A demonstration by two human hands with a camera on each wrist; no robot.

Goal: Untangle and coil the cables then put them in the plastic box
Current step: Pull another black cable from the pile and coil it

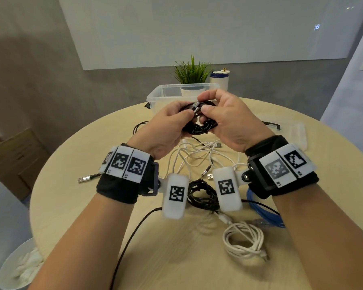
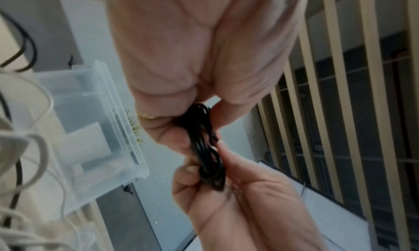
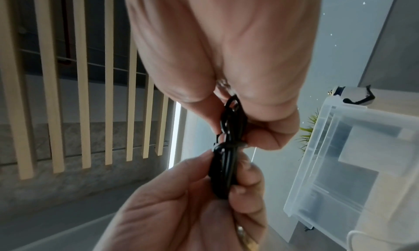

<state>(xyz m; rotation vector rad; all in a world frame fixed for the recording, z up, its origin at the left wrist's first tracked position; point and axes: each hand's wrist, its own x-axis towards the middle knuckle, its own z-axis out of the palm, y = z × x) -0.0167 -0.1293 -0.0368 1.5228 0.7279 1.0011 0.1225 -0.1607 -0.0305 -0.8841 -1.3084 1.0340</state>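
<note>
Above a round wooden table (image 1: 76, 208), we hold a coiled black cable (image 1: 198, 124) between both hands, raised just in front of the clear plastic box (image 1: 155, 96). Our left hand (image 1: 166, 130) curls its fingers round one side of the coil, and our right hand (image 1: 224, 120) curls round the other, thumb and forefinger pinching a metal-sleeved plug (image 1: 195, 107) at the top of the bundle. From the left wrist view the loops (image 2: 207, 152) sit packed together between the fingertips of both hands; the right wrist view shows the same bundle (image 3: 226, 165) clamped from both ends.

Below our wrists we see the clutter that lies between us and the box: a loose tangle of white cables (image 1: 197, 155) with USB plugs, a second black tangle (image 1: 200, 195) between the two wrist cameras, a blue cable (image 1: 266, 214) partly hidden under our right forearm, and a loosely coiled white cable (image 1: 244, 240) near the table's front edge. A long black lead (image 1: 132, 233) runs off toward us, and a silver USB plug (image 1: 86, 178) lies beside the left wristband. The box's clear lid (image 1: 289, 130) rests to the right. Behind the box stand a small potted plant (image 1: 192, 74) and a white-and-blue bottle (image 1: 219, 79); we cannot tell whether the box holds anything.
</note>
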